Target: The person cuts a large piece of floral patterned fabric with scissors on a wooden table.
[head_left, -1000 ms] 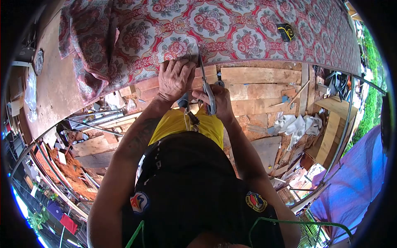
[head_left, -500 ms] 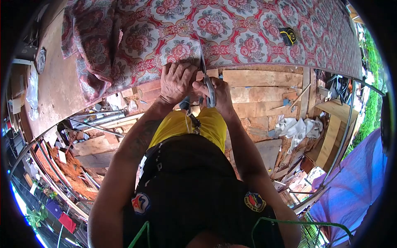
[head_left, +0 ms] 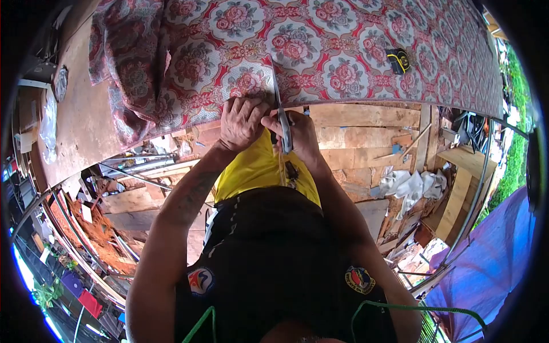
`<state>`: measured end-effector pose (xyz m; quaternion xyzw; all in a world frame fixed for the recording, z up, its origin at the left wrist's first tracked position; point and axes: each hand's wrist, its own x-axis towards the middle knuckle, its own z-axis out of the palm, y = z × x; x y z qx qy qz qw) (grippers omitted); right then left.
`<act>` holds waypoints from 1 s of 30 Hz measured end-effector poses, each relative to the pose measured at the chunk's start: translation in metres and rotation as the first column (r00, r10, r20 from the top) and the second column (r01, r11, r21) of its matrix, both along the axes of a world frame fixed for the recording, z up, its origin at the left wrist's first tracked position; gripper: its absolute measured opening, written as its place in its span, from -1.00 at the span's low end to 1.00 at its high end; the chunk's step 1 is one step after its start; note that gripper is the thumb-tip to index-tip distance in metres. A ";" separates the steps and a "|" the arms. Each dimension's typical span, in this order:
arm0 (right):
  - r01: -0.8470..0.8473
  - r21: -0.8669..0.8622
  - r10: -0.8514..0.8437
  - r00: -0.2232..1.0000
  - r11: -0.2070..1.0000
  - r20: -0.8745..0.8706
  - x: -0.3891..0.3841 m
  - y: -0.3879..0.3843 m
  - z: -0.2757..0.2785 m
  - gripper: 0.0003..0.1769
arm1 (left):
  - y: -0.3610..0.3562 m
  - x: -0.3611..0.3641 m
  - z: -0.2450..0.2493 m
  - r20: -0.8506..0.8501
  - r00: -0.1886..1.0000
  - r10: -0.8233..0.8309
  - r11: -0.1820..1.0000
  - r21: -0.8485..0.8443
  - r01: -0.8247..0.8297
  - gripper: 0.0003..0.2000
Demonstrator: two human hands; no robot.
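Floral fabric [head_left: 343, 51] in red, cream and grey is spread over the table, its near edge facing me. My left hand [head_left: 245, 121] is closed over that edge, fingers curled on the cloth and thumb hidden. Just to its right, my right hand [head_left: 300, 137] grips a pair of scissors [head_left: 281, 114] by the handles. The long blade points away from me and lies over the cloth, starting at the near edge. Both hands are close together in front of my yellow shorts.
A black and yellow tape measure [head_left: 398, 61] rests on the fabric to the right. Folded fabric [head_left: 134, 63] is bunched at the left, beside bare tabletop [head_left: 77, 128]. Wooden boards [head_left: 360, 137] and white cloth [head_left: 413, 184] lie on the floor below.
My body has come nearer the table edge, and the shorts now show up to my hands. The scissors are slightly lower in view, blade still over the cloth. My left hand keeps its hold.
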<state>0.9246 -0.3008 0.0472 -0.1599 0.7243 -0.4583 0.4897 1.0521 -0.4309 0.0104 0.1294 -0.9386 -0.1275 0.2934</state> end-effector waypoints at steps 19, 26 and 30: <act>0.084 -0.009 -0.081 0.982 0.996 0.171 -0.021 -0.014 0.067 -0.58 | -0.030 0.002 0.021 0.175 0.953 -0.248 0.964 0.141 0.225 -0.67; 0.017 0.116 -0.045 0.969 0.993 0.244 -0.034 -0.025 0.094 -0.54 | -0.063 -0.041 0.005 0.186 0.359 -0.915 0.377 0.066 0.924 -0.60; -0.014 0.117 0.004 0.997 0.993 0.083 -0.026 -0.020 0.077 -0.56 | -0.057 -0.063 -0.005 0.067 0.492 -0.868 0.494 0.011 0.870 -0.49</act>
